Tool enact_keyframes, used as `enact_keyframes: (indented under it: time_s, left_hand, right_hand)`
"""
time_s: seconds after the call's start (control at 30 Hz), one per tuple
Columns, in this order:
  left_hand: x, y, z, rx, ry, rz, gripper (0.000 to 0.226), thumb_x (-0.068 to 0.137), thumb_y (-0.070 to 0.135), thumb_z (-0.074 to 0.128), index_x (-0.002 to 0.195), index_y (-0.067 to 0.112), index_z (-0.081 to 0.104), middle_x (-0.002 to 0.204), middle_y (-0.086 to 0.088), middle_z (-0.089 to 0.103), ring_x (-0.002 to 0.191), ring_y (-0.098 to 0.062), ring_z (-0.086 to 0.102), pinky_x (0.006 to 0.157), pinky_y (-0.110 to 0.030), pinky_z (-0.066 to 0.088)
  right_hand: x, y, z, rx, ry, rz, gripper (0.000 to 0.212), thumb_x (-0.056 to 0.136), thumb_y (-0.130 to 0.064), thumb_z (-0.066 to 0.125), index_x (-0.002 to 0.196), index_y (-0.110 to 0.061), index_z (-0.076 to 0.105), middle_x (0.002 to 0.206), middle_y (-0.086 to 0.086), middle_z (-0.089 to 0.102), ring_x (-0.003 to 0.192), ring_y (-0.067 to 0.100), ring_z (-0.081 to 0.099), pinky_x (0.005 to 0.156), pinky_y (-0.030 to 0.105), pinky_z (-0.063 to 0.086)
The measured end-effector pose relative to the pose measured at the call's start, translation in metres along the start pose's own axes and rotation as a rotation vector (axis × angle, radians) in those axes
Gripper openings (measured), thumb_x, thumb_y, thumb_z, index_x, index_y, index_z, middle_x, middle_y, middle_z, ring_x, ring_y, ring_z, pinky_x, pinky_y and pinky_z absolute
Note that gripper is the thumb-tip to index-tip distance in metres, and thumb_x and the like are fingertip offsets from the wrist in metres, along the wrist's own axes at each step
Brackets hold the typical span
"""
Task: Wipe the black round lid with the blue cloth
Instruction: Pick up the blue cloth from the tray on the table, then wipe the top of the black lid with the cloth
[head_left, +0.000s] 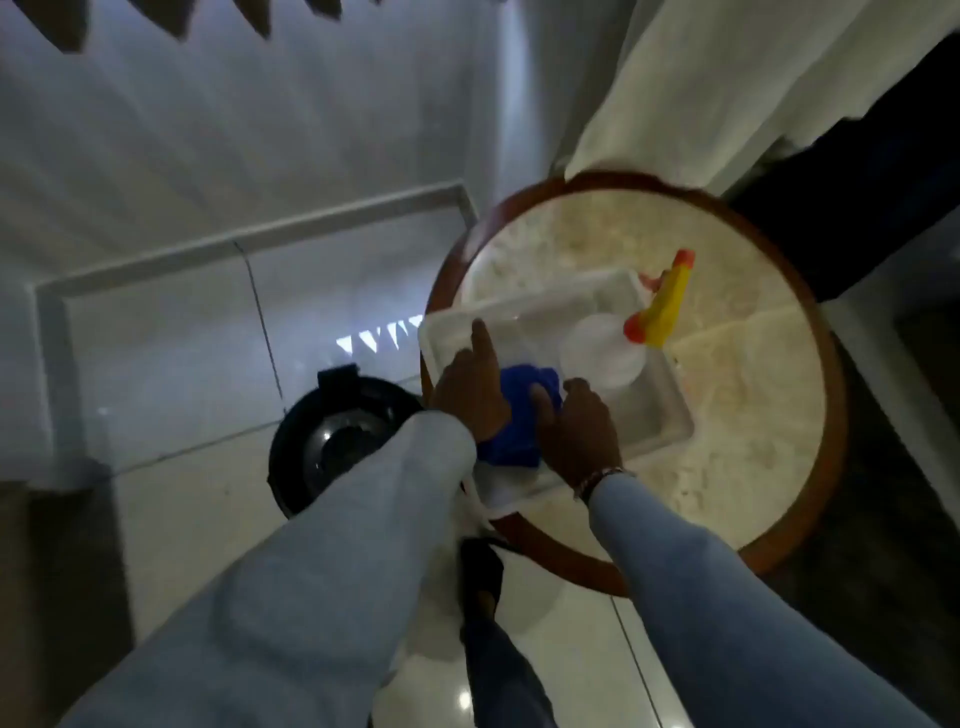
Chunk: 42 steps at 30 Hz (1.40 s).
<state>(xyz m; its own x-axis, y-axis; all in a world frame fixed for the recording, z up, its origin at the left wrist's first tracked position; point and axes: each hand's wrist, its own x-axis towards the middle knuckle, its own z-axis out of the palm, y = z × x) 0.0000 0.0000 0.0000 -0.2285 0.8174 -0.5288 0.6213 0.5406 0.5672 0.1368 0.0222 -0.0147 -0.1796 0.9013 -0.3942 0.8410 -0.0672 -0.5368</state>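
The blue cloth (519, 410) lies bunched in the near end of a white tray (670, 415) on a round table. My left hand (470, 387) rests on the cloth's left side with its index finger pointing up along the tray. My right hand (576, 431) grips the cloth's right side. Both hands are on the cloth. The black round lid (332, 441) sits on the floor to the left of the table, partly hidden behind my left sleeve.
A clear spray bottle (605, 356) with a yellow and orange trigger head (662, 306) lies in the tray. The round table (737, 395) has a dark wooden rim. White cloth hangs at the back right. The floor is glossy white tile.
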Motion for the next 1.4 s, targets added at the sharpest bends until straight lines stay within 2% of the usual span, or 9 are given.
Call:
enact_keyframes:
  time_s: [0.2,0.33,0.5,0.63,0.73,0.8,1.0,1.17,1.4]
  left_hand:
    - [0.029,-0.006,0.023,0.328,-0.062,-0.008,0.045,0.086,0.027,0.061,0.122,0.006,0.045,0.128,-0.021,0.045,0.119,-0.041,0.047,0.098,-0.048,0.045]
    - [0.017,-0.008,0.009,-0.065,-0.034,0.036,0.018,0.088,0.018,0.062,0.094,0.002,0.059,0.093,-0.014,0.063,0.101,-0.035,0.062,0.078,-0.016,0.047]
    - [-0.027,-0.030,-0.037,-0.358,-0.049,0.162,0.032,0.078,0.004,0.074,0.107,0.001,0.064,0.107,-0.019,0.069,0.097,-0.028,0.065,0.074,-0.022,0.047]
    - [-0.060,-0.080,-0.070,-0.562,-0.038,0.236,0.036,0.080,0.005,0.073,0.114,0.004,0.061,0.102,0.000,0.067,0.086,0.001,0.063,0.074,-0.008,0.052]
    - [-0.071,-0.134,-0.074,-0.608,0.022,0.250,0.036,0.080,0.007,0.074,0.114,0.009,0.061,0.099,0.010,0.067,0.088,0.007,0.064,0.076,-0.008,0.052]
    - [-0.069,-0.176,-0.065,-0.634,0.099,0.242,0.041,0.079,0.006,0.075,0.117,0.007,0.062,0.107,0.000,0.070,0.098,-0.004,0.066,0.085,-0.018,0.056]
    - [-0.042,-0.299,-0.008,-0.364,0.513,0.097,0.059,0.091,0.028,0.060,0.144,0.013,0.038,0.154,-0.012,0.038,0.143,-0.019,0.033,0.116,-0.029,0.033]
    - [-0.010,-0.385,0.033,0.056,0.439,0.225,0.074,0.096,0.050,0.035,0.152,0.007,0.015,0.164,-0.014,0.008,0.153,-0.028,-0.003,0.126,-0.050,0.008]
    - [0.018,-0.425,0.067,0.360,0.372,0.372,0.089,0.092,0.065,0.027,0.152,0.002,0.009,0.163,-0.018,0.005,0.152,-0.033,-0.001,0.126,-0.048,0.008]
  right_hand:
    - [0.019,0.010,0.034,-0.064,-0.027,0.088,0.047,0.084,-0.042,0.062,0.106,-0.002,0.050,0.104,0.020,0.059,0.095,0.038,0.059,0.074,0.038,0.044]
    - [0.010,0.012,0.016,0.094,-0.007,0.046,0.028,0.080,-0.036,0.069,0.085,-0.010,0.059,0.078,0.007,0.059,0.079,0.031,0.060,0.068,0.032,0.042]
    - [-0.021,-0.017,-0.011,0.444,-0.058,-0.064,0.046,0.065,-0.034,0.080,0.100,-0.016,0.055,0.097,0.003,0.063,0.090,0.024,0.063,0.070,0.035,0.054]
    - [-0.031,-0.066,0.004,0.643,-0.300,-0.110,0.071,0.057,-0.025,0.082,0.119,-0.022,0.048,0.121,0.004,0.058,0.105,0.020,0.060,0.084,0.039,0.053]
    - [-0.034,-0.088,0.041,0.662,-0.580,-0.192,0.042,0.062,-0.022,0.082,0.098,-0.035,0.065,0.098,-0.003,0.074,0.095,0.014,0.069,0.079,0.032,0.057]
    - [-0.036,-0.095,0.082,0.578,-0.526,-0.275,0.032,0.068,-0.013,0.080,0.088,-0.035,0.067,0.085,-0.008,0.074,0.083,0.001,0.069,0.071,0.016,0.056]
    - [-0.015,-0.082,0.196,0.338,-0.088,-0.356,0.030,0.072,-0.006,0.076,0.093,-0.014,0.058,0.081,-0.009,0.063,0.072,-0.005,0.062,0.065,0.011,0.050]
    - [0.015,-0.056,0.260,-0.010,0.215,-0.649,0.023,0.080,-0.015,0.070,0.098,-0.005,0.059,0.088,0.013,0.067,0.080,0.023,0.061,0.073,0.026,0.045]
    - [-0.002,-0.012,0.298,-0.123,-0.138,-0.712,0.040,0.070,-0.021,0.059,0.107,-0.008,0.060,0.128,0.015,0.055,0.124,0.032,0.046,0.103,0.056,0.041]
